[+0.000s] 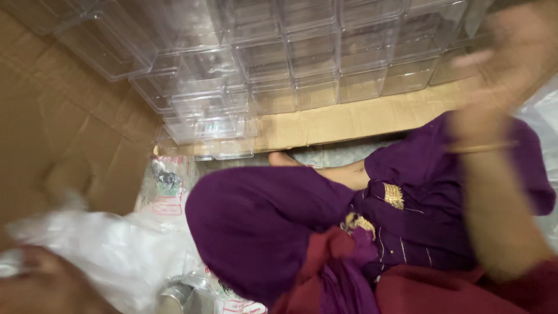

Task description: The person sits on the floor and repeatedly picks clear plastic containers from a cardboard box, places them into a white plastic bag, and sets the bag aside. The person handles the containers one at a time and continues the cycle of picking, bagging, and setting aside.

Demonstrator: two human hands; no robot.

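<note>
While our left hand grips the white plastic bag | right hand blurred near clear boxes, grip unclear.

Stacked clear boxes wall off the far side (cardboard strip bare).

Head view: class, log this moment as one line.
left hand on white plastic bag | right hand raised, blurred | clear plastic boxes stacked
</note>
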